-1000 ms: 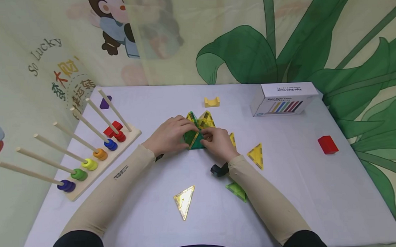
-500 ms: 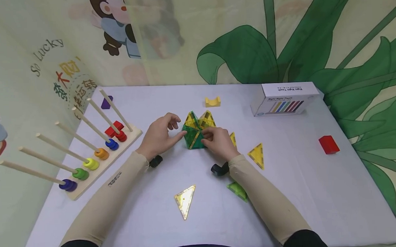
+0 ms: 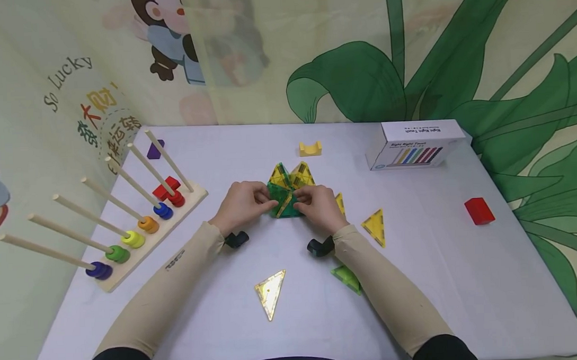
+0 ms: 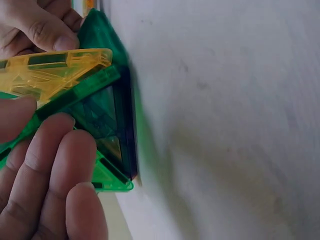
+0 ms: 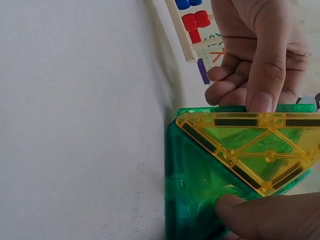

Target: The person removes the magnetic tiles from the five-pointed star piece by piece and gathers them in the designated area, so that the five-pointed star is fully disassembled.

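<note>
At the middle of the white-covered table (image 3: 440, 280), a cluster of translucent green and yellow triangular magnetic tiles (image 3: 280, 193) is held from both sides: its left edge is pinched by the thumb and bent fingers of the left hand (image 3: 241, 204), its right side by those of the right hand (image 3: 322, 206). A loose yellow triangular tile (image 3: 376, 226) is seen to the right, a light green tile (image 3: 345, 277) is partly covered by the right sleeve (image 3: 392, 287), and a glossy triangular tile (image 3: 271, 294) is laid nearer the person.
</note>
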Motion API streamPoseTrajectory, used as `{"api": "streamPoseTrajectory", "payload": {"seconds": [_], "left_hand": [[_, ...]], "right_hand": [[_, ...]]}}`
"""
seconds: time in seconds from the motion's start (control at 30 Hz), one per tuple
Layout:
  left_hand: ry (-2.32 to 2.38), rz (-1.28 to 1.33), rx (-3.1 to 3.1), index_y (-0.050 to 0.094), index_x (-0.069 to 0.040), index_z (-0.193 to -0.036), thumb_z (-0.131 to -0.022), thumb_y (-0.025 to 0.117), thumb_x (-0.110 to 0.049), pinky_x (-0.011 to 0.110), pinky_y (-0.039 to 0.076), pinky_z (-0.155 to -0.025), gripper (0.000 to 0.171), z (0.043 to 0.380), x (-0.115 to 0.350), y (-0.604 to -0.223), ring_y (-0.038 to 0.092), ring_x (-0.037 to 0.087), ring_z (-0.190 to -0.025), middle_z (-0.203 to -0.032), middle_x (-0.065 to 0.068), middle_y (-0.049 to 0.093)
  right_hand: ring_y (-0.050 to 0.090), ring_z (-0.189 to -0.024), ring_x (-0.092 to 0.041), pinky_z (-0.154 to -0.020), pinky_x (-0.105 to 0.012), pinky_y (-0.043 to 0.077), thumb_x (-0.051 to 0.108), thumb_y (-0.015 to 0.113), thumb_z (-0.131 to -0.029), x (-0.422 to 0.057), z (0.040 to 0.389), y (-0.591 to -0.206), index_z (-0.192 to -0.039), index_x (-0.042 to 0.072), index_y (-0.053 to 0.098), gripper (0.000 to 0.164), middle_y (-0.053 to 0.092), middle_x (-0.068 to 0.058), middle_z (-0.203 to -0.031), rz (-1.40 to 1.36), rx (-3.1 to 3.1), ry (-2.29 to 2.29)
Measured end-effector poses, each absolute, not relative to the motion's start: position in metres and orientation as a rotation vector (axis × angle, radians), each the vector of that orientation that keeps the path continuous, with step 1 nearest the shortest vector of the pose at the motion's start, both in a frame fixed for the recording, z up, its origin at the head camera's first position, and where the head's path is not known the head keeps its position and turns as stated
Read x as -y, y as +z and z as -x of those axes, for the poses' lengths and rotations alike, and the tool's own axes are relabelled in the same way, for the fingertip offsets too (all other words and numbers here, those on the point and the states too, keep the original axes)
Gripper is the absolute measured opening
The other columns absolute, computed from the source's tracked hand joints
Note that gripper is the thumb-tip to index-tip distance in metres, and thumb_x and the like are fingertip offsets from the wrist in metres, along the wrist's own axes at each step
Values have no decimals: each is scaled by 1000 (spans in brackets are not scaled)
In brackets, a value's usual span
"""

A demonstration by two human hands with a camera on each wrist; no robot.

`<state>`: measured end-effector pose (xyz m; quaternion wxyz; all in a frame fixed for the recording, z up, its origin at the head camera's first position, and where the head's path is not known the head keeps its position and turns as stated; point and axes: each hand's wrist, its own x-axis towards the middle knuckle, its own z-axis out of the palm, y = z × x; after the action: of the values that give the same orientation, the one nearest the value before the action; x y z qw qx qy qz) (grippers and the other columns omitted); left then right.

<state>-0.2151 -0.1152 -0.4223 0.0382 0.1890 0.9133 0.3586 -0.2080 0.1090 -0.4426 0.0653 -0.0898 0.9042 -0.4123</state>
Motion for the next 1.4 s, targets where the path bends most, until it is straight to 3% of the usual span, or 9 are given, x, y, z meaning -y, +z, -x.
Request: {"api": "streamPoseTrajectory", "payload": {"seconds": [0.7,0.97,1.4], "left_hand": [[1125,-543,-2857,77,-9,-88,-89,79,-16,30,57,-69,8,213,111,-424,72,12,-70,-79,3,79],[1122,-543,-2870,76,-8,-87,-87,78,-12,28,56,-65,5,212,111,-424,72,13,-68,-79,5,79],[1141,-536,-2893,75,-8,-86,-88,82,-17,32,58,-69,11,211,109,-425,74,14,-70,-78,4,79]], "right_hand": [[76,-103,-24,-93,-40,60,13,77,-94,-110,206,-440,-124,6,76,31,80,-11,-112,240,-2707,-1227],[77,-102,-25,-89,-39,61,11,77,-93,-110,202,-437,-122,4,76,29,79,-13,-116,366,-2758,-1228],[77,-106,-26,-90,-38,62,10,76,-94,-111,196,-437,-122,6,77,28,77,-13,-122,409,-2692,-1298]]}}
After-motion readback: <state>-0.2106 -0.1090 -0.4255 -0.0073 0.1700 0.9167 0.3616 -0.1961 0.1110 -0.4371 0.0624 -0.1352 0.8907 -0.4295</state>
